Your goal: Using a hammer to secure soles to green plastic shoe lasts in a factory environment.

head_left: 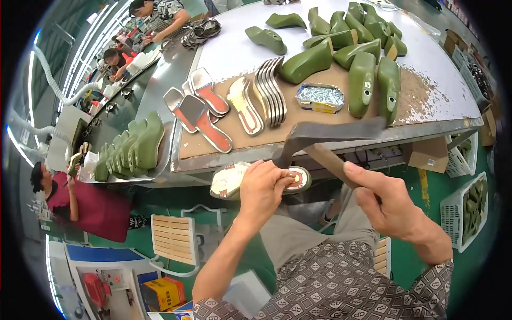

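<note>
My right hand (388,201) grips the wooden handle of a hammer (329,160). Its long, dark, curved metal head hangs above and beyond my left hand (262,188). Beneath that hand, an insole (228,178) with a cream surface and a red-brown patch lies on a shoe last, whose green rim shows at the right end. My left fingertips are pinched together against the insole; whatever is between them is too small to make out. On the table just past my hands stands an open box of nails (320,98).
Several insoles (245,106) and a row of upright insoles (270,93) lie on the brown board. Many green shoe lasts (362,80) cover the table's far right; more lasts (146,145) stand left. A white crate (450,218) holds lasts. Co-workers (88,202) work at left.
</note>
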`<state>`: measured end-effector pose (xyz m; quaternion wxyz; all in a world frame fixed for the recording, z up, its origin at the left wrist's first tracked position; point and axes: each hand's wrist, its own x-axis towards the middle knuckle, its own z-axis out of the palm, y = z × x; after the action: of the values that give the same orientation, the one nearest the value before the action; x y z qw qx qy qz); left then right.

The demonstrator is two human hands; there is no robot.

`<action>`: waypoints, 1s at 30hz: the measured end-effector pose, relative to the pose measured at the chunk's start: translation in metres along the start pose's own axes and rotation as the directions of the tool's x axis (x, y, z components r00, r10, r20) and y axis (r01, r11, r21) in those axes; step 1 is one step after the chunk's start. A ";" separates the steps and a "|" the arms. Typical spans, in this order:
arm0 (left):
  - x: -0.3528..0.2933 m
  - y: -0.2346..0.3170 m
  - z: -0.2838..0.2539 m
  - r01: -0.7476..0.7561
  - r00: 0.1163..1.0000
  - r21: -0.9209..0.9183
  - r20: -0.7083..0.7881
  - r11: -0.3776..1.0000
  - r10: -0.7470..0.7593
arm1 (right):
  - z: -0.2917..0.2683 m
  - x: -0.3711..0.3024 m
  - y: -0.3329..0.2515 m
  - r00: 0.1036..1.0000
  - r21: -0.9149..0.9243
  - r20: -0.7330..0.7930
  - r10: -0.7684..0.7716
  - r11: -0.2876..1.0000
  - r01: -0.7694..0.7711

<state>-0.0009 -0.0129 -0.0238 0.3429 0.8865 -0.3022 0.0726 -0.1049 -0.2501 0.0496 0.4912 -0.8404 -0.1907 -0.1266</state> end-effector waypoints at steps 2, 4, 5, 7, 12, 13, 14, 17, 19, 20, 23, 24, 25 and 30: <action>0.002 0.002 0.001 -0.018 1.000 0.037 0.011 0.999 0.017 | 0.000 0.003 0.005 0.996 -0.030 0.064 0.063 0.998 -0.061; 0.001 0.002 0.001 -0.102 0.993 0.035 -0.062 0.994 0.104 | -0.001 0.007 0.006 0.984 -0.054 0.136 0.118 0.992 -0.112; 0.001 0.001 -0.001 -0.097 0.993 0.041 -0.064 0.994 0.099 | -0.005 0.007 0.001 0.981 -0.063 0.137 0.140 0.989 -0.132; 0.000 -0.001 -0.005 -0.027 0.996 0.007 0.085 1.000 0.026 | -0.011 0.002 -0.003 0.977 -0.084 0.131 0.171 0.983 -0.161; 0.013 -0.011 -0.034 -0.227 0.950 0.281 0.273 0.932 0.149 | -0.020 -0.017 0.001 0.962 0.114 -0.013 0.273 0.956 -0.269; 0.018 -0.011 -0.038 -0.251 0.935 0.301 0.320 0.920 0.151 | -0.022 -0.019 0.001 0.933 0.164 -0.005 0.359 0.921 -0.353; 0.018 -0.009 -0.038 -0.253 0.934 0.299 0.324 0.920 0.152 | -0.022 -0.021 0.003 0.960 0.117 -0.030 0.279 0.955 -0.274; 0.020 -0.005 -0.034 -0.174 0.930 0.307 0.365 0.936 0.053 | -0.023 -0.032 0.011 0.984 0.095 -0.164 0.063 0.994 -0.048; 0.016 -0.003 -0.033 -0.123 0.942 0.327 0.334 0.937 0.008 | -0.020 -0.040 0.018 0.988 0.083 -0.146 0.043 0.996 -0.031; 0.015 -0.003 -0.032 -0.130 0.941 0.323 0.339 0.937 0.014 | -0.020 -0.043 0.019 0.992 0.072 -0.122 0.018 0.997 -0.010; 0.018 -0.010 -0.028 -0.163 0.931 0.281 0.360 0.946 0.053 | -0.023 -0.030 0.016 0.978 -0.041 0.076 0.197 0.980 -0.194; 0.015 -0.013 -0.029 -0.178 0.934 0.260 0.349 0.949 0.079 | -0.022 -0.027 0.015 0.977 -0.040 0.076 0.198 0.980 -0.195; 0.014 -0.014 -0.029 -0.194 0.936 0.240 0.337 0.951 0.105 | -0.023 -0.024 0.012 0.978 -0.042 0.064 0.198 0.980 -0.196; 0.012 -0.007 -0.028 -0.183 0.945 0.236 0.311 0.954 0.104 | -0.035 0.001 -0.012 0.995 -0.078 -0.028 0.100 0.992 -0.102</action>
<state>0.0149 0.0035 -0.0028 0.1676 0.9002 -0.4019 0.0036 -0.1102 -0.2752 0.0764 0.4656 -0.8662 -0.1366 -0.1192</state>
